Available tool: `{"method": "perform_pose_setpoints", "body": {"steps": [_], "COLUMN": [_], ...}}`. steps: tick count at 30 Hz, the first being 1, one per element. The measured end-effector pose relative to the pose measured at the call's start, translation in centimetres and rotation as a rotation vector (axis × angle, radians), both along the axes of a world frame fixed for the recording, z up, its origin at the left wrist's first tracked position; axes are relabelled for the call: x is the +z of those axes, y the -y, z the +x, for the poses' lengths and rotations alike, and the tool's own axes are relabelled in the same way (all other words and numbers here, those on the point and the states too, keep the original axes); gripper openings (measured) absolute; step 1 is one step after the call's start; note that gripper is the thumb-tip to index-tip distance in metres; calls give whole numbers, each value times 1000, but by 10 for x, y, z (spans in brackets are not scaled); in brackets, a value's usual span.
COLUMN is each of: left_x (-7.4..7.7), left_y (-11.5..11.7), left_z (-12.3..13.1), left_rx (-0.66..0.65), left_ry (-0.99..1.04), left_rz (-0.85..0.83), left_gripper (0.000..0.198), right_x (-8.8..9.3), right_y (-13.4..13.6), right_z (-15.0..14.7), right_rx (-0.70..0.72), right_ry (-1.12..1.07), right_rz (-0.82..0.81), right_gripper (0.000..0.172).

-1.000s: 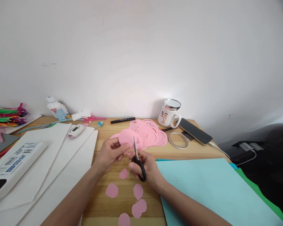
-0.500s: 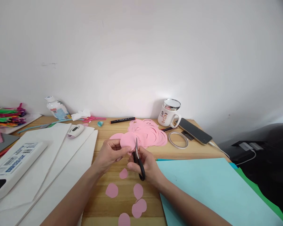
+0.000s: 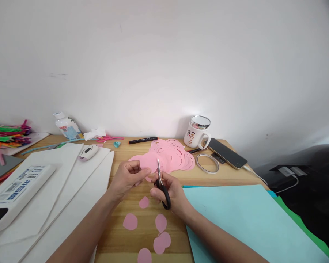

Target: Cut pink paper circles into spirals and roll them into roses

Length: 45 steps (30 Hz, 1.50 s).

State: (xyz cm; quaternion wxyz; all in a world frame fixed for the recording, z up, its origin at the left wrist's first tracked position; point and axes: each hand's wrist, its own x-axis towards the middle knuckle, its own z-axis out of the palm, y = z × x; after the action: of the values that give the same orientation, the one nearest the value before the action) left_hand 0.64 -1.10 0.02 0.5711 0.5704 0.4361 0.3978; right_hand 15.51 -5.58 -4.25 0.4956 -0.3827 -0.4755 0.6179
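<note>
My left hand (image 3: 127, 177) pinches a round pink paper piece (image 3: 148, 162) above the wooden table (image 3: 142, 182). In my right hand (image 3: 171, 193) are black-handled scissors (image 3: 162, 184), fingers through the loops, blades pointing up into the edge of that pink piece. Several small pink petal cutouts (image 3: 130, 221) lie on the table just below my hands. Behind the hands sits a pile of pink paper offcuts with round holes (image 3: 178, 155).
White sheets (image 3: 63, 182) and a white box (image 3: 16, 190) lie at left, light blue paper (image 3: 244, 219) over green at right. Along the back stand a glue bottle (image 3: 67, 126), black marker (image 3: 142, 140), mug (image 3: 196, 131), tape ring (image 3: 207, 162), phone (image 3: 226, 152) and pipe cleaners (image 3: 8, 133).
The scissors have shifted slightly up and right along the pink piece's edge, and my left hand has turned the piece a little. Nothing else on the table has moved.
</note>
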Motion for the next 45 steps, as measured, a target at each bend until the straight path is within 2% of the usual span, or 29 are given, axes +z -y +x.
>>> {"method": "perform_pose_setpoints", "body": {"steps": [10,16,21,25,31,45], "left_x": [-2,1,-5,-10,-7,-6], "left_y": [-1,1,1,1,5,2], "left_z": [0,4,3,2,7,2], "left_rx": [44,27,17,-7,-15,-37], "left_ry": [72,102,40,34,5,27], "left_rz": [12,-49,-38,-34,-31,-19], "left_gripper": [29,31,30,27,30,23], "right_x": [2,-5,-4,1,5,3], "right_y": [0,2,4,3,0,0], "right_z": [-1,-4,-8,-4,0,-1], "right_rx": [-23,-8,19,19,19,10], "right_ry": [30,18,8,5,0,-11], "right_rz": [-45,-57,-69,-16,71,19], "right_gripper": [31,34,38,43,43,45]}}
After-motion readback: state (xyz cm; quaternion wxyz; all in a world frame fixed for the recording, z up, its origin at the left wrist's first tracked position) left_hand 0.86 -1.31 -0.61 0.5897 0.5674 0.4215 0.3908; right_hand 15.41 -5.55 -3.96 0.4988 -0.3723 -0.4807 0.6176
